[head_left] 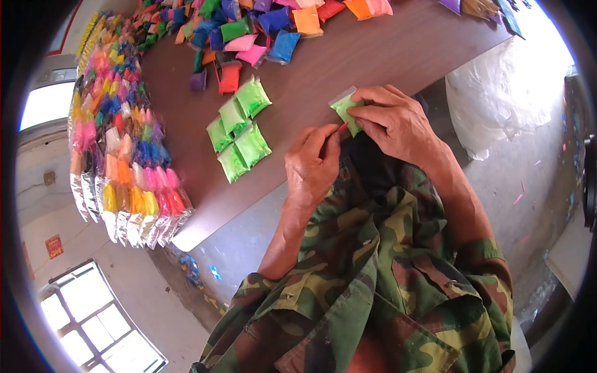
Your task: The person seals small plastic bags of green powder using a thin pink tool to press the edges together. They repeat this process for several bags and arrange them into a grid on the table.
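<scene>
My right hand [395, 121] pinches a small clear plastic packet of light green material [342, 104] above the table's near edge. Close beside it, my left hand [313, 158] has thumb and forefinger closed on a thin red strip [343, 127], whose tip points toward the packet. Too little of the strip shows to tell its exact kind. Left of my hands, several similar green packets [251, 145] lie side by side in a cluster on the brown table [298, 93].
A heap of packets in many colours [239, 31] covers the table's far side. Long rows of filled clear bags [124, 149] line the left edge. A large whitish plastic bag [497, 93] stands on the right, beyond the table edge. Scraps lie on the floor [535, 186].
</scene>
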The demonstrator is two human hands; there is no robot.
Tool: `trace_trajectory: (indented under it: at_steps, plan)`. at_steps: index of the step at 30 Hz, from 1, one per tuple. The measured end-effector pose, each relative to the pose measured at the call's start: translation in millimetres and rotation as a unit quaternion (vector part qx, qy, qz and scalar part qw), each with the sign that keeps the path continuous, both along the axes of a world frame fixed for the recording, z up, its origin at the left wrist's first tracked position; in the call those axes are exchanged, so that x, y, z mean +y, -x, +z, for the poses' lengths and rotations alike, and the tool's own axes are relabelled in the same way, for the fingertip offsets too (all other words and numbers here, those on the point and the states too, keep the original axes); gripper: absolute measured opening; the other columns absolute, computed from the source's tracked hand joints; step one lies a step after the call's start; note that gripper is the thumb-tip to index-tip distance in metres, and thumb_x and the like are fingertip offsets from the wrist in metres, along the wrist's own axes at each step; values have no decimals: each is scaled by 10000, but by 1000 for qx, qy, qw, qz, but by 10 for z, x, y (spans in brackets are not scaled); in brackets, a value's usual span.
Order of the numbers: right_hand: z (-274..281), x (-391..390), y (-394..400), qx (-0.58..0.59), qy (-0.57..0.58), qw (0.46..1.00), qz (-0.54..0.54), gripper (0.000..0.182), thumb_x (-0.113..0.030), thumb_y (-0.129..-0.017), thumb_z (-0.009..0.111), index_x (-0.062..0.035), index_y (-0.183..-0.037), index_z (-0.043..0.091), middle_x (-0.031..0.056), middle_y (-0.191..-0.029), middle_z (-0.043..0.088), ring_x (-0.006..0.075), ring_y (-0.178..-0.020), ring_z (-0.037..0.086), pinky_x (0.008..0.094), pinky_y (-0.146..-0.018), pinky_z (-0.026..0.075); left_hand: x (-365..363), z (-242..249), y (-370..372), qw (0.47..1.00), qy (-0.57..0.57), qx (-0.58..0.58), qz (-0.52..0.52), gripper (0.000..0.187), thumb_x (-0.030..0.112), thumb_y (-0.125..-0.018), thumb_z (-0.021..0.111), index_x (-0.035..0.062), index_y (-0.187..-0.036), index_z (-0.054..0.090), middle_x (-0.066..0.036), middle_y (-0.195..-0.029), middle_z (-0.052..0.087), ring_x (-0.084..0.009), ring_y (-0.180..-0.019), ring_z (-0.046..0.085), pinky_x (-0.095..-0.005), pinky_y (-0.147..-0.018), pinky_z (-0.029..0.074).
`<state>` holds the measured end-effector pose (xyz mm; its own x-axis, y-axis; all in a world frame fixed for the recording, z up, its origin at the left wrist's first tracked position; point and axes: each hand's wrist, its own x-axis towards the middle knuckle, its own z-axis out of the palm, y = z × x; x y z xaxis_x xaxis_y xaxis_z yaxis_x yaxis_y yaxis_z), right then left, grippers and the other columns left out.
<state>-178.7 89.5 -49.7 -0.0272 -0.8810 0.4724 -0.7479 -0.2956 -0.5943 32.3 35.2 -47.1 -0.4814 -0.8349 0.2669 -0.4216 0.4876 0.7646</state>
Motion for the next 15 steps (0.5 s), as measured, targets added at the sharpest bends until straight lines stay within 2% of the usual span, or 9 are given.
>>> trace_trajectory:
  at_steps: [8,15]
  plan:
    - [40,-56,19,-19,-23,1000,6,149,-64,-871,793,-73,-1014,836,12,-1099,726,270,-933,695,409,-833,590,5,0,78,999,30,-27,7,141,6,-971,749,13,-1105,791,-153,-906,732,-260,-749,719,-370,-675,547]
    - [32,-61,61,-42,-43,998,24,154,-60,-877,794,-60,-1025,836,39,-1115,727,286,-1002,713,418,-866,591,-30,-27,79,996,63,-47,-52,108,-10,-960,757,12,-1062,781,-150,-895,705,-280,-742,698,-392,-659,524]
